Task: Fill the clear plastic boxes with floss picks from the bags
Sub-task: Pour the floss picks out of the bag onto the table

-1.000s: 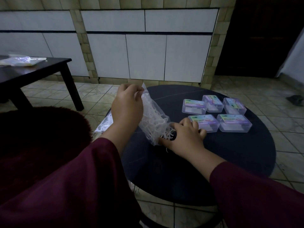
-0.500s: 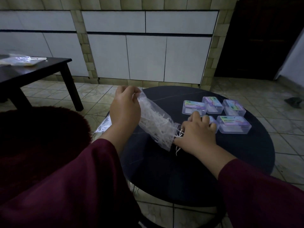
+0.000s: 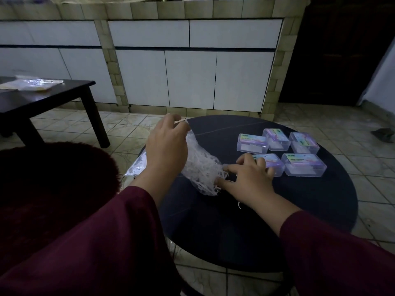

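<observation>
1. Round table [image 3: 310, 221]: near half and right edge bare; hands may pass freely there.
2. Five clear boxes [image 3: 303, 165] clustered on the far right, nearly touching; no passage between them.
3. Bag [image 3: 201, 169] of floss picks occupies centre-left.
4. One loose pick [image 3: 239, 205] lies beside the right wrist.

Clear bag [image 3: 199, 167] of white floss picks [image 3: 210, 178] hangs tilted, mouth down on the table; five lidded clear boxes [image 3: 303, 165] stand grouped beside it

Coloured labels on lids of clear plastic boxes [image 3: 303, 164]; print too small and blurred to read.
</observation>
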